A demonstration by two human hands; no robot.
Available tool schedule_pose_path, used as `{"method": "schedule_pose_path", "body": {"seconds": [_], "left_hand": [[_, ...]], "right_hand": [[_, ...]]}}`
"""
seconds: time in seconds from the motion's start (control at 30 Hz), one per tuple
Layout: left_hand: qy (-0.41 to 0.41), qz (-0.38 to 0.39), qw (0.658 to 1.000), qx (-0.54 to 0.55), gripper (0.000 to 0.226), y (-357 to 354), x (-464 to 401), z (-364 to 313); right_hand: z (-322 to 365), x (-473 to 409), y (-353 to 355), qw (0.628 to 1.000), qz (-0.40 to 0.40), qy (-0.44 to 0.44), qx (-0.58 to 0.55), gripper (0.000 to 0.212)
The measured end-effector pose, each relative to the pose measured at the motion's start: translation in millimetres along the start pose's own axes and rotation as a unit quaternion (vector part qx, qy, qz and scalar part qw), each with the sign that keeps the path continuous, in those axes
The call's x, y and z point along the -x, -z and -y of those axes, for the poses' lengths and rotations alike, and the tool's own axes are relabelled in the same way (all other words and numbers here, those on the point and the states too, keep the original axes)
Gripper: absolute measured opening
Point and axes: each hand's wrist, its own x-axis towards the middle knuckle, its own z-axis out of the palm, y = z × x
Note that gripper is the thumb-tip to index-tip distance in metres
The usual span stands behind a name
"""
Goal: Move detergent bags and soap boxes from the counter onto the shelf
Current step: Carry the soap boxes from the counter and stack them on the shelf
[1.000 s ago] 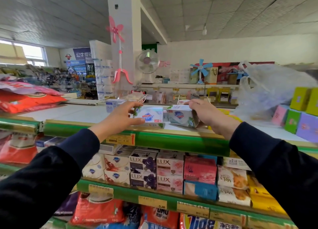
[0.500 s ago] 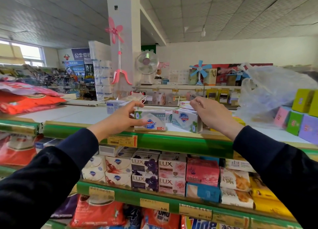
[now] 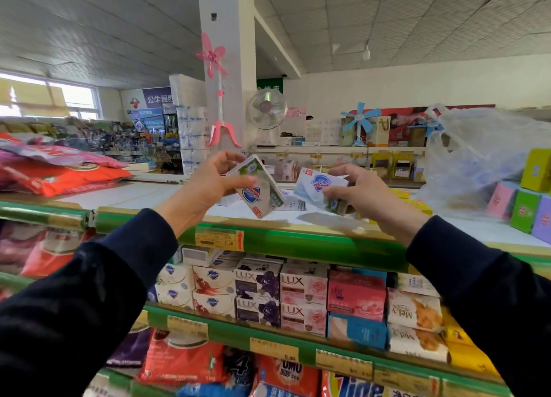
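Soap boxes sit mid-frame above the counter (image 3: 155, 192): left hand (image 3: 205, 185) grips a tilted box (image 3: 258, 192), right hand (image 3: 362, 192) pinches another (image 3: 319, 188) (both lifted clear of it).

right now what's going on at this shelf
A person is stocking soap. The left hand grips one white soap box, tilted in the air, and the right hand grips another box. Both boxes are lifted clear of the white counter above the shelf. Neither is on the shelf yet. More soap boxes already fill the row below, and red detergent bags lie on the counter to the left.
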Motion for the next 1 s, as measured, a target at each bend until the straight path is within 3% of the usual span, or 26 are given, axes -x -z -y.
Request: {"method": "schedule_pose_path", "body": {"seconds": [0.17,0.3,0.47,0.57,0.83,1.0], "left_hand": [[-0.013,-0.058,0.993,0.104,0.042,-2.8,19.7,-28.2],[0.018,-0.113,0.982,0.149,0.038,-5.3,56.5,-37.8],[0.067,-0.189,0.972,0.121,0.017,-4.0,124.9,-40.3],[0.098,-0.248,0.960,0.088,0.034,0.2,173.9,-43.5],[0.229,-0.399,0.887,-0.028,0.074,35.9,343.0,-95.2],[0.282,-0.498,0.805,-0.157,0.071,47.4,468.4,-160.0]], "right_hand": [[7.6,-9.0,5.7,0.978,0.089,-0.025,-0.185,0.037],[8.3,-7.0,-2.4,0.955,0.178,-0.018,-0.237,0.032],[20.2,4.4,-27.3,0.917,0.267,-0.009,-0.295,0.023],[32.0,23.9,-52.2,0.891,0.329,-0.004,-0.312,0.026],[109.4,127.8,-123.5,0.807,0.497,0.074,-0.311,0.029],[172.3,215.8,-159.5,0.744,0.575,0.137,-0.311,0.027]]}}
